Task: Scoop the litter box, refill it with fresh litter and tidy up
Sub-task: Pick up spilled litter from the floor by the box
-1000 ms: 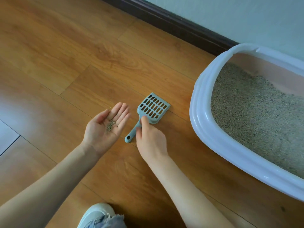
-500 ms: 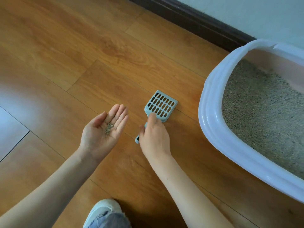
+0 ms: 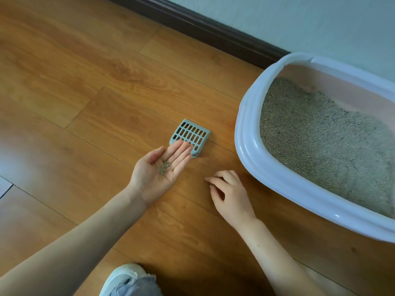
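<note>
Nearest, a pale shoe (image 3: 126,278) is seen at the bottom edge. Just beyond, the right hand (image 3: 229,195) is lowered to the wooden floor (image 3: 85,82), fingers loosely curled, fingertips at the boards; whether a grain is pinched cannot be told. The left hand (image 3: 159,169) is held flat, palm up, a small heap of stray litter (image 3: 164,167) cradled on it. The scoop (image 3: 191,134) lies beyond its fingertips. Further right, the litter box (image 3: 252,150) appears filled and levelled. Refilling looks done; tidying remains, with specks scattered on the floor.
</note>
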